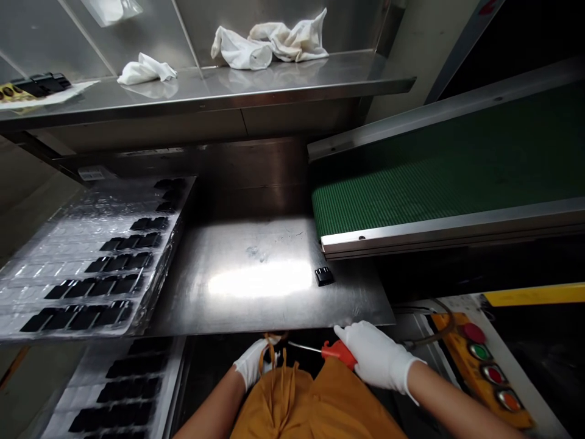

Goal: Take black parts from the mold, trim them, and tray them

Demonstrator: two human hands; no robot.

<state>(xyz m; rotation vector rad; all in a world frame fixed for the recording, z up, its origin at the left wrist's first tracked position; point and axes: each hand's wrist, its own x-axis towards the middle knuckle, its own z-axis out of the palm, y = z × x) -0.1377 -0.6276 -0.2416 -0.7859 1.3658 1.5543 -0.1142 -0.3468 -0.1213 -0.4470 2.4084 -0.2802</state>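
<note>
A mustard apron (pixel 315 402) fills the bottom of the view, its ties hanging down the middle. Above it, both hands wear white gloves and are held apart at the edge of a steel plate (pixel 247 305). The right hand (pixel 375 356) is closed around the red handle of a screwdriver (pixel 338 352), whose thin shaft points across toward the left hand (pixel 252 364). The apron ties partly hide the left hand, so I cannot tell whether it grips anything or touches the shaft tip.

The screwdriver looks light and stiff, and its chunky handle is the natural place to hold. Beyond the hands, a small black part (pixel 324 276) sits alone on the slick plate, just below a green conveyor belt (pixel 439 183). Clear trays (pixel 50 262) hold rows of similar black parts to the left. A control panel (pixel 479 372) with round buttons lies to the right, and white cloths (pixel 269 46) rest on a steel shelf (pixel 219 91) ahead.
</note>
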